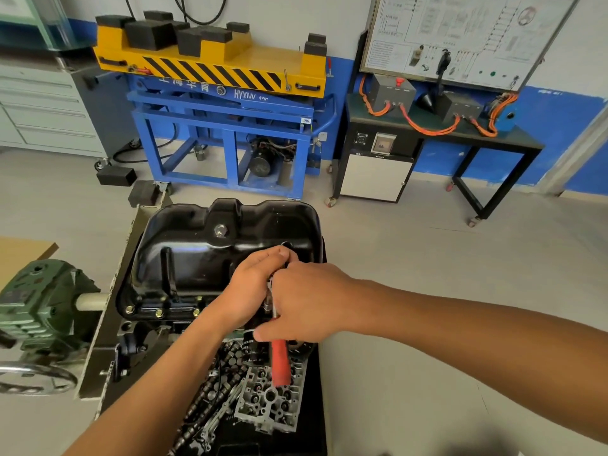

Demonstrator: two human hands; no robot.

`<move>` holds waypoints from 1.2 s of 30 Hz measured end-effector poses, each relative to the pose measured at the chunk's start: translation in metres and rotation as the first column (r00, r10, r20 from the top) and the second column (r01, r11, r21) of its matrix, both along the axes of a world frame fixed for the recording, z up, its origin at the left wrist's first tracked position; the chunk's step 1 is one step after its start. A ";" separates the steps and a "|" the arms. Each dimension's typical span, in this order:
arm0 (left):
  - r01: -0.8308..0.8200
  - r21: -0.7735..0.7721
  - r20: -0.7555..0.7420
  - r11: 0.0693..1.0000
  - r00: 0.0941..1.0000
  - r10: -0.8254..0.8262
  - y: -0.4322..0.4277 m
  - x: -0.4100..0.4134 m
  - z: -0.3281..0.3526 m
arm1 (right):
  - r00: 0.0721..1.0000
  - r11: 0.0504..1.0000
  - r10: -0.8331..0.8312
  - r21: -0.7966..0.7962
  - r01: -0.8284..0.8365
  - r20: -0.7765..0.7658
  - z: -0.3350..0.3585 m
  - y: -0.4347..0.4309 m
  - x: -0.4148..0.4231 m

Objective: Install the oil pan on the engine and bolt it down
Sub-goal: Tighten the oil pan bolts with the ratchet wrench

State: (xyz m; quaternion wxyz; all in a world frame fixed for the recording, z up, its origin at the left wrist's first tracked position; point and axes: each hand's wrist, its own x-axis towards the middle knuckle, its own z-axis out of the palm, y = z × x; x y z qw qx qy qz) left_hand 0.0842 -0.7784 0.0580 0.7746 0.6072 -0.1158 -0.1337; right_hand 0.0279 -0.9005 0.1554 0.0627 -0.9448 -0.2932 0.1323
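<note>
Left hand [253, 284] curls over the ratchet [279, 360] head at the oil pan [210, 258] near rim, right hand [312, 301] grips the shaft, red handle pointing back toward the person

Glossy black metal oil pan [227, 245]; matt red tool handle [280, 360]

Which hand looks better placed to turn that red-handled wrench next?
Probably the right hand: it grips the wrench above the red grip and can swing it. The left hand steadies its head at the pan.
</note>
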 end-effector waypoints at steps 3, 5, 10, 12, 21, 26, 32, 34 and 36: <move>0.015 -0.013 -0.010 1.000 1.000 -0.015 0.007 0.001 -0.005 | 1.000 0.988 0.009 -0.155 -0.005 0.024 0.011 -0.011 0.008; 0.015 -0.018 -0.022 1.000 1.000 -0.015 0.010 0.002 -0.006 | 0.993 0.981 -0.024 -0.189 0.045 0.114 0.018 -0.021 0.017; 0.105 -0.052 0.017 0.993 0.994 -0.104 0.006 -0.001 -0.005 | 0.911 0.969 -0.041 -0.205 0.137 0.411 0.014 -0.033 0.035; 0.106 -0.048 0.021 0.993 0.994 -0.105 0.006 -0.002 -0.004 | 0.895 0.971 -0.024 -0.204 0.128 0.446 0.006 -0.035 0.037; -0.012 0.078 0.112 0.997 0.994 0.003 0.001 -0.007 0.002 | 0.948 0.989 -0.056 -0.110 0.095 0.314 0.009 -0.041 0.025; 0.017 0.126 0.195 0.992 0.980 -0.042 -0.011 -0.012 0.008 | 0.990 0.994 -0.102 0.036 0.106 -0.101 -0.001 -0.014 0.007; 0.063 0.080 0.162 0.995 0.984 -0.075 -0.002 -0.009 0.012 | 0.986 0.986 -0.094 0.123 0.112 -0.140 -0.003 -0.009 0.009; 0.049 0.090 0.173 0.995 0.983 -0.064 -0.002 -0.007 0.012 | 0.985 0.992 -0.070 0.094 0.086 -0.159 0.002 -0.015 0.011; 0.052 0.092 0.148 0.994 0.987 -0.065 -0.004 -0.007 0.011 | 0.979 0.995 -0.058 0.064 0.071 -0.195 0.007 -0.021 0.014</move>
